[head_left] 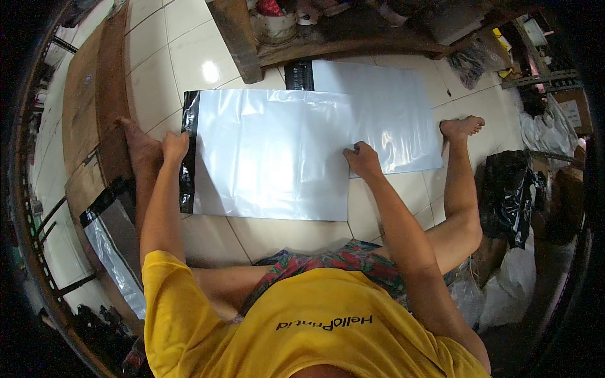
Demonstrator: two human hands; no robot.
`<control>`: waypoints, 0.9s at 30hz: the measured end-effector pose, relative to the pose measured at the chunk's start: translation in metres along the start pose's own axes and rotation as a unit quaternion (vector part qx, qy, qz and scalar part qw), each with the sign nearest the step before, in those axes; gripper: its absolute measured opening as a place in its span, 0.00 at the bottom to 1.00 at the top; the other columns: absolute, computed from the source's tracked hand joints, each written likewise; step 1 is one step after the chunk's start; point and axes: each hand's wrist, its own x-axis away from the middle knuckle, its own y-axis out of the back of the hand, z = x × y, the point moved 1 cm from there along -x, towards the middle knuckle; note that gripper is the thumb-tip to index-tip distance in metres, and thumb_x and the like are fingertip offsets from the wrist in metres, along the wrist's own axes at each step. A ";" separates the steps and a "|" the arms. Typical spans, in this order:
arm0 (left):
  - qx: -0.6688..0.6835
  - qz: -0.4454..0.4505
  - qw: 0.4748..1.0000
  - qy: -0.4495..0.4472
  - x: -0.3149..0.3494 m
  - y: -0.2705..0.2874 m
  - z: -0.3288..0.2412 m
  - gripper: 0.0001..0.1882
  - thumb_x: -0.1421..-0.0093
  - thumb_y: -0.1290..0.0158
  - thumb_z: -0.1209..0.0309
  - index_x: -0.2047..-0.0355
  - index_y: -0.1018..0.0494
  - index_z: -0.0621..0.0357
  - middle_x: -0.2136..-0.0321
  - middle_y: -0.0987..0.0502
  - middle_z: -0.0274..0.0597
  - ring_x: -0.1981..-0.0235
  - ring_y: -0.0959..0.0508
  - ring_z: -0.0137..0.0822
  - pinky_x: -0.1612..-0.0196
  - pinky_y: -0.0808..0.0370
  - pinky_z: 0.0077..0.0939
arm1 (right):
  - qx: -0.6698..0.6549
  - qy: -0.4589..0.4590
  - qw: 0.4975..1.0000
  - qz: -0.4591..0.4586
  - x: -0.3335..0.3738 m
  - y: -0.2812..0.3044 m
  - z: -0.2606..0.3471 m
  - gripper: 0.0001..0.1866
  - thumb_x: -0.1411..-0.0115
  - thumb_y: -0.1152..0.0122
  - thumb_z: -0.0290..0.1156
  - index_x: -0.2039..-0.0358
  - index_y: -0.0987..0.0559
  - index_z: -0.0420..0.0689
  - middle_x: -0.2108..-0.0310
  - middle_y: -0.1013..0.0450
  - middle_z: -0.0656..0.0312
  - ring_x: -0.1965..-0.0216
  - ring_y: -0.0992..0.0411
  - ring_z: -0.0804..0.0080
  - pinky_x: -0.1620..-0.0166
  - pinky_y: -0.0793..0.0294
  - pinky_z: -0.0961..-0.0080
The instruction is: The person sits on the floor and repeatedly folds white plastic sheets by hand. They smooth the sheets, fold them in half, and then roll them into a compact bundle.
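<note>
A large white plastic mailing bag (pixel 271 157) with a black strip along its left edge lies spread in front of me. My left hand (pixel 175 147) is closed at that black strip, its thumb side up against the edge. At the bag's right edge my right hand (pixel 363 159) has its fingers curled and pressed together on the plastic. A second white mailing bag (pixel 400 116), also with a black end, lies partly under the first one. The fingertips of both hands are partly hidden.
The bags lie on a tiled floor (pixel 201 66) between my bare legs. A wooden bench (pixel 340 53) stands at the far side. Flattened cardboard (pixel 94 94) and another mailing bag (pixel 113 252) lie on the left. A black plastic bag (pixel 507 192) sits on the right.
</note>
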 end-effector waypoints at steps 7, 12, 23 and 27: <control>-0.060 0.062 0.996 -0.029 0.025 0.010 -0.039 0.24 0.39 0.50 0.62 0.50 0.23 0.70 0.51 0.23 0.71 0.49 0.22 0.66 0.43 0.26 0.52 | 0.029 -0.052 0.998 0.037 0.012 0.008 0.026 0.17 0.40 0.32 0.39 0.65 0.21 0.35 0.63 0.21 0.39 0.56 0.22 0.39 0.52 0.23 0.51; -0.071 0.030 0.997 -0.015 0.040 0.014 -0.048 0.21 0.40 0.48 0.64 0.52 0.23 0.68 0.53 0.21 0.67 0.49 0.21 0.62 0.44 0.25 0.50 | 0.033 -0.058 0.997 0.049 0.013 0.012 0.034 0.16 0.40 0.33 0.39 0.65 0.20 0.35 0.63 0.21 0.39 0.55 0.22 0.40 0.51 0.23 0.50; -0.021 0.035 0.999 -0.012 0.047 0.030 -0.056 0.21 0.43 0.42 0.65 0.52 0.24 0.64 0.54 0.19 0.63 0.50 0.20 0.59 0.45 0.25 0.48 | 0.059 -0.003 0.998 -0.031 0.015 0.000 0.028 0.15 0.43 0.33 0.34 0.62 0.20 0.34 0.70 0.20 0.44 0.63 0.20 0.44 0.56 0.20 0.55; 0.003 0.017 1.000 -0.019 0.049 0.026 -0.049 0.20 0.44 0.41 0.66 0.53 0.24 0.64 0.56 0.19 0.63 0.50 0.20 0.59 0.45 0.24 0.48 | 0.044 -0.062 0.997 0.010 0.026 0.011 0.051 0.26 0.41 0.34 0.34 0.45 0.27 0.35 0.55 0.21 0.42 0.53 0.22 0.43 0.50 0.22 0.56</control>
